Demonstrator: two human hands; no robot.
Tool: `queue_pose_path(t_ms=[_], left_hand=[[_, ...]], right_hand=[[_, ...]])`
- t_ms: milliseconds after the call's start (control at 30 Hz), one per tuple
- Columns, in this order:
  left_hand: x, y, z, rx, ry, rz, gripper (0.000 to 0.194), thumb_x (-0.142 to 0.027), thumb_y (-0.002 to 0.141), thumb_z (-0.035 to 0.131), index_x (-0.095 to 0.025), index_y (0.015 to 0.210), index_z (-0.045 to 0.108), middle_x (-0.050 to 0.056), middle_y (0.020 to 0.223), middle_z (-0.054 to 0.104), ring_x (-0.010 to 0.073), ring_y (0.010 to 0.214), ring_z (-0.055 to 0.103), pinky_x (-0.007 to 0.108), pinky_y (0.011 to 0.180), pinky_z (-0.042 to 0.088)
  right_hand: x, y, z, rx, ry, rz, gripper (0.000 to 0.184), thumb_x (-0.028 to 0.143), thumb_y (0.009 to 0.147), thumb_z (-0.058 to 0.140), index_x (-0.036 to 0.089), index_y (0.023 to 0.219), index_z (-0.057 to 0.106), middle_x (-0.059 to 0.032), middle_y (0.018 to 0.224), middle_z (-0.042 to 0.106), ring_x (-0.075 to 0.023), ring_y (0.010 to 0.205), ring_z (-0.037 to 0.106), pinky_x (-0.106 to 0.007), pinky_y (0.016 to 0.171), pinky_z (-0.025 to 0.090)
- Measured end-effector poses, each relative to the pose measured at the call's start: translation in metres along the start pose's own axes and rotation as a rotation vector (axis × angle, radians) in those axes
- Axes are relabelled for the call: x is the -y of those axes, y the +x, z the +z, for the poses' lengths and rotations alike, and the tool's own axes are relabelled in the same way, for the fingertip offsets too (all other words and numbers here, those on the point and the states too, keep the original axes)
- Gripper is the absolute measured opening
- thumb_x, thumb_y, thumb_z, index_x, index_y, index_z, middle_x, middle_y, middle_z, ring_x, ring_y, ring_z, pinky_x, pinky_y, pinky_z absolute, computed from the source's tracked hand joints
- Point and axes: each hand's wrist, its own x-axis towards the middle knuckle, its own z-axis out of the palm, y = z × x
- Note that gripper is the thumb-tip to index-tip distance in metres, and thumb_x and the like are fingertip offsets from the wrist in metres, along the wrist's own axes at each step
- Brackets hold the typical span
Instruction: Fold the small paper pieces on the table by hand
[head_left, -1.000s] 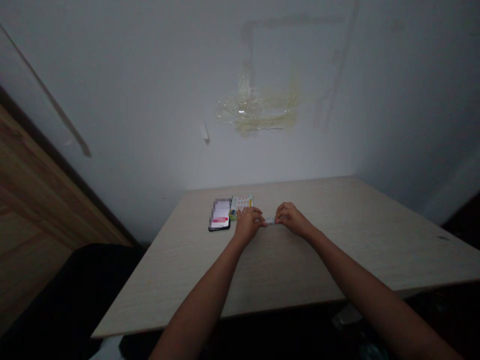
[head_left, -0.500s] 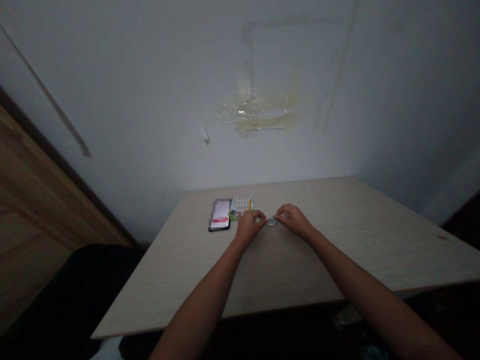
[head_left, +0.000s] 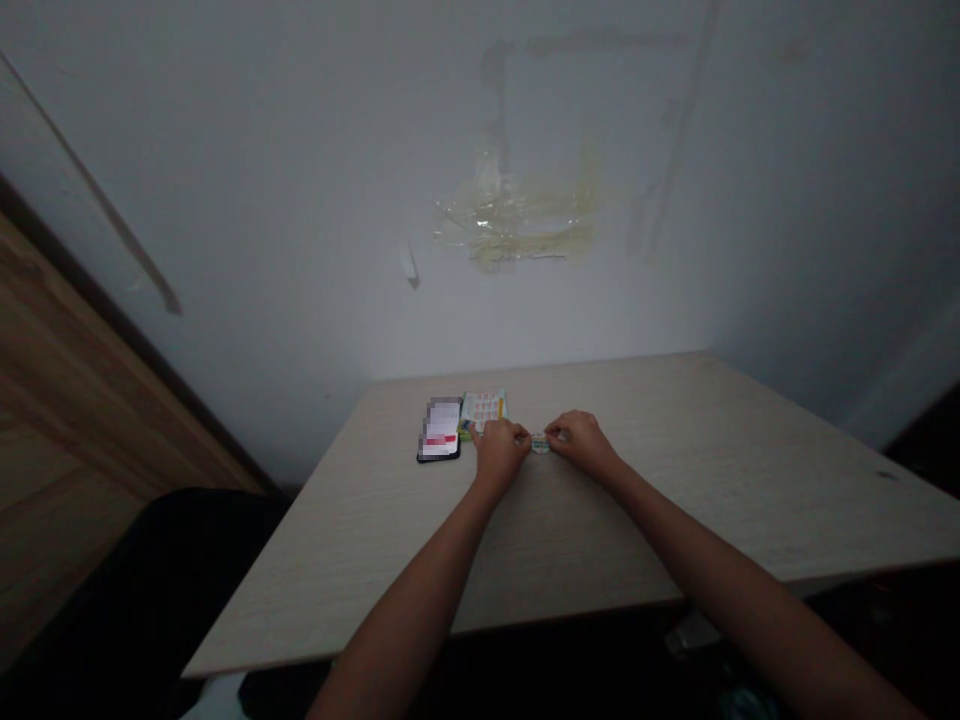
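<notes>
1 head-worn camera looks forward and down from above both hands [head_left: 504, 455] toward the table [head_left: 570, 540] and wall [head_left: 300, 200].

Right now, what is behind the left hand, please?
Behind the left hand, a printed sheet lies with its upper part visible. The hand covers part of its near side, so I cannot tell what is there.

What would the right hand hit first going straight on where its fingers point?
The small printed piece right at the fingers of the right hand, seemingly already touching. Just past it comes the left hand. Exact heights are hard to judge from this view.
</notes>
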Motion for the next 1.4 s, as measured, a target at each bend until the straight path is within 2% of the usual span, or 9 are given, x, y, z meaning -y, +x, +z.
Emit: queue_pose_path(t_ms=[100,300,500,733,900,1167,1400], left_hand=[[-0.002,0.001,0.001,-0.028,-0.034,-0.017,0.013,-0.031,0.081,0.066,-0.023,0.081,0.077,0.008,0.108,0.070,0.0291,0.112,0.055,0.061,0.112,0.015],[-0.002,0.005,0.006,-0.031,-0.095,-0.037,0.009,-0.024,0.077,0.069,-0.021,0.069,0.073,0.006,0.118,0.065,0.0283,0.119,0.050,0.059,0.110,0.022],[-0.002,0.008,0.008,-0.005,-0.137,-0.079,0.008,-0.018,0.073,0.069,-0.021,0.066,0.071,0.005,0.119,0.065,0.0278,0.121,0.048,0.060,0.112,0.018],[0.003,0.004,0.007,-0.053,-0.140,-0.036,0.006,-0.025,0.077,0.070,-0.023,0.072,0.074,0.006,0.117,0.063,0.0279,0.120,0.048,0.056,0.111,0.020],[0.005,0.002,0.004,-0.074,-0.127,-0.035,0.009,-0.032,0.078,0.072,-0.024,0.078,0.076,0.006,0.119,0.063,0.0287,0.121,0.048,0.058,0.112,0.016],[0.001,0.000,-0.006,-0.027,-0.133,-0.057,0.016,-0.043,0.078,0.074,-0.027,0.079,0.077,0.004,0.120,0.066,0.0296,0.123,0.046,0.065,0.112,0.010],[0.001,0.000,0.000,0.019,-0.190,-0.055,0.018,-0.034,0.077,0.075,-0.022,0.065,0.071,0.004,0.122,0.066,0.0296,0.125,0.045,0.066,0.113,0.010]], right_hand=[[0.002,0.000,0.000,-0.009,0.008,0.011,0.015,0.028,0.084,0.064,0.022,0.085,0.077,-0.0048,0.088,0.075,-0.0216,0.092,0.064,-0.037,0.093,0.037],[0.004,0.002,-0.002,-0.021,0.061,0.028,0.013,0.026,0.082,0.065,0.022,0.082,0.077,-0.0041,0.086,0.075,-0.0202,0.090,0.065,-0.037,0.094,0.035],[0.004,0.003,-0.001,-0.034,0.056,0.028,0.011,0.025,0.080,0.066,0.022,0.079,0.077,-0.0043,0.084,0.075,-0.0209,0.089,0.065,-0.039,0.098,0.034],[-0.002,0.001,0.001,-0.021,0.129,0.023,0.016,0.033,0.084,0.064,0.023,0.087,0.077,-0.0045,0.089,0.077,-0.0212,0.090,0.067,-0.037,0.094,0.041],[-0.007,0.000,-0.003,-0.029,0.142,-0.007,0.024,0.040,0.085,0.064,0.024,0.097,0.077,-0.0052,0.097,0.077,-0.0220,0.095,0.068,-0.036,0.094,0.042],[-0.003,-0.002,-0.009,-0.034,0.077,0.048,0.016,0.030,0.080,0.064,0.022,0.077,0.078,-0.0046,0.080,0.076,-0.0203,0.082,0.067,-0.036,0.091,0.040],[0.001,0.000,-0.006,-0.025,0.066,0.072,0.014,0.027,0.077,0.065,0.021,0.072,0.076,-0.0044,0.075,0.075,-0.0187,0.078,0.065,-0.036,0.095,0.038]])
